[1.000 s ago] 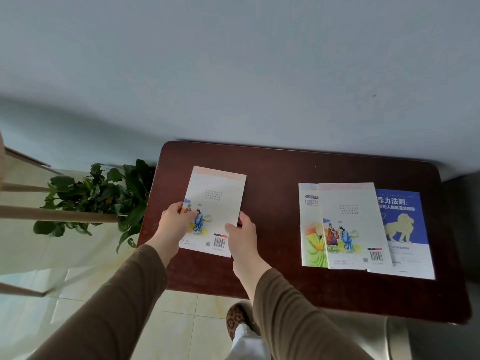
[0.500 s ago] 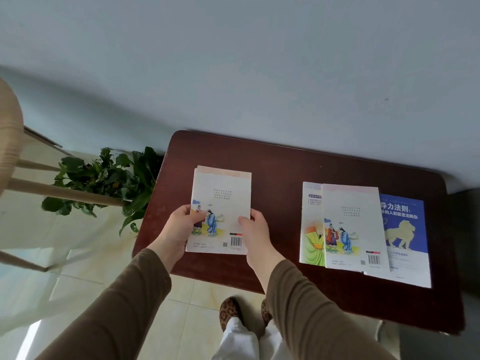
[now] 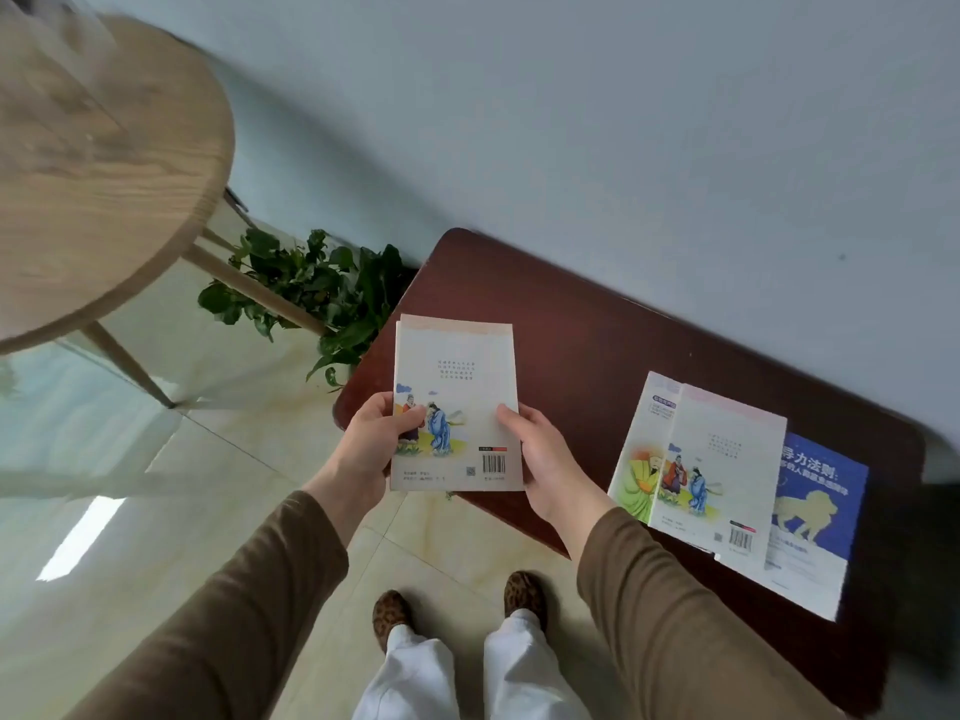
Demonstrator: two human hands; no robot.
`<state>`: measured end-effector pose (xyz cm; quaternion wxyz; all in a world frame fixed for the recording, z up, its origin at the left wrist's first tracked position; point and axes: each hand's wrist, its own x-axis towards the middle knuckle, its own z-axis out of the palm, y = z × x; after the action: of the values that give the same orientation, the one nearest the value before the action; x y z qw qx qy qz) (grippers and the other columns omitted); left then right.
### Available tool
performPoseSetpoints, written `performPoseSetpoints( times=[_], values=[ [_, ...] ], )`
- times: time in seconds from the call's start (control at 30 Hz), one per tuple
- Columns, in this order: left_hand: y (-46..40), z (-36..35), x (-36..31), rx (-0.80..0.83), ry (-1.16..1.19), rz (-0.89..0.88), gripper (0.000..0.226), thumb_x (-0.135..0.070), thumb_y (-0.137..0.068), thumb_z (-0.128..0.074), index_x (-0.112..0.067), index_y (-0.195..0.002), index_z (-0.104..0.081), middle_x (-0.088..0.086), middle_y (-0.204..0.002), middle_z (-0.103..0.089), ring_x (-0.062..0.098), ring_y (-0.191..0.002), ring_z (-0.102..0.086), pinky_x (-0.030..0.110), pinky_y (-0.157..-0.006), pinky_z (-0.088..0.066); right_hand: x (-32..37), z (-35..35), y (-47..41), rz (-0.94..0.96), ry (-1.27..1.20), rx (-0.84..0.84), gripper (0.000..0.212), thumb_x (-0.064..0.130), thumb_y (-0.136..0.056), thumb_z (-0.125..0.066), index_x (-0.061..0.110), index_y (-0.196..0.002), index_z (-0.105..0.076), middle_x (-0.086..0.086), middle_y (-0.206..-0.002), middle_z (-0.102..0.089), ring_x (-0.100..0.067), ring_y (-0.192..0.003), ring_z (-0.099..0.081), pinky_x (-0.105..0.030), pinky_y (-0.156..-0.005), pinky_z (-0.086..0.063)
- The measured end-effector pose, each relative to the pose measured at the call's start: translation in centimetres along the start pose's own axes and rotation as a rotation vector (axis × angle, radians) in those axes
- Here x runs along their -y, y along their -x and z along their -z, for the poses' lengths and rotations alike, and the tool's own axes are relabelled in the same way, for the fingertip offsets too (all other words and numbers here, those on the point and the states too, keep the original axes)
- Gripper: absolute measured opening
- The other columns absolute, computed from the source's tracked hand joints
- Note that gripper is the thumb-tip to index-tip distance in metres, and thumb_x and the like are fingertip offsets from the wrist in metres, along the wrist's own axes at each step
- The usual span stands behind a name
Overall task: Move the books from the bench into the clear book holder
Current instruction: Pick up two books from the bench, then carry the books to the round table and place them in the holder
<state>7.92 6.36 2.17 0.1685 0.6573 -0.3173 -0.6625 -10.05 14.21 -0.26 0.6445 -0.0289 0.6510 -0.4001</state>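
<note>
I hold a white illustrated book (image 3: 457,387), back cover up with a barcode, above the left end of the dark red bench (image 3: 597,345). My left hand (image 3: 371,444) grips its left edge and my right hand (image 3: 543,459) grips its lower right edge. On the bench to the right lie three overlapping books: a green-covered one (image 3: 636,459), a white illustrated one (image 3: 722,470) on top, and a blue one with a lion (image 3: 821,506) at the far right. No clear book holder is in view.
A round light wooden table (image 3: 98,168) on slanted legs stands at the upper left. A green potted plant (image 3: 311,288) sits between it and the bench. A pale wall runs behind the bench. Glossy tiled floor and my feet (image 3: 457,605) lie below.
Both hands have lifted the white book off the bench and drawn it toward me. The view has swung left and tilted, and the round wooden table has come into sight.
</note>
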Motion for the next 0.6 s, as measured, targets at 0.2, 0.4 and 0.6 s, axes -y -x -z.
performPoseSetpoints(
  times=[0.2, 0.4, 0.6],
  values=[
    [4.7, 7.0, -0.8, -0.022, 0.117, -0.004, 0.021, -0.016, -0.101, -0.066, -0.011, -0.119, -0.057, 0.015, -0.109, -0.081, 0.042, -0.106, -0.076, 0.062, -0.096, -0.057, 0.8, -5.5, 4.0, 0.05, 0.115, 0.161, 0.023, 0.029, -0.1, -0.062, 0.022, -0.121, -0.068, -0.007, -0.116, -0.078, -0.021, -0.095, -0.07, -0.035, -0.077, -0.051],
    [10.3, 17.8, -1.3, -0.064, 0.223, -0.066, 0.019, -0.016, -0.101, -0.066, -0.012, -0.116, -0.056, 0.017, -0.115, -0.079, 0.042, -0.108, -0.075, 0.06, -0.097, -0.057, 0.0, -16.2, 9.0, 0.083, 0.146, 0.213, 0.028, 0.024, -0.098, -0.065, 0.019, -0.126, -0.066, -0.01, -0.123, -0.075, -0.025, -0.102, -0.067, -0.045, -0.088, -0.05],
    [15.6, 28.1, -2.4, -0.093, 0.298, -0.147, 0.025, -0.017, -0.1, -0.066, -0.009, -0.123, -0.057, 0.016, -0.114, -0.079, 0.036, -0.099, -0.076, 0.051, -0.091, -0.058, -0.8, -26.5, 14.4, 0.104, 0.127, 0.248, 0.032, 0.021, -0.095, -0.068, 0.021, -0.128, -0.065, -0.013, -0.123, -0.074, -0.034, -0.117, -0.064, -0.054, -0.099, -0.05]
  ],
)
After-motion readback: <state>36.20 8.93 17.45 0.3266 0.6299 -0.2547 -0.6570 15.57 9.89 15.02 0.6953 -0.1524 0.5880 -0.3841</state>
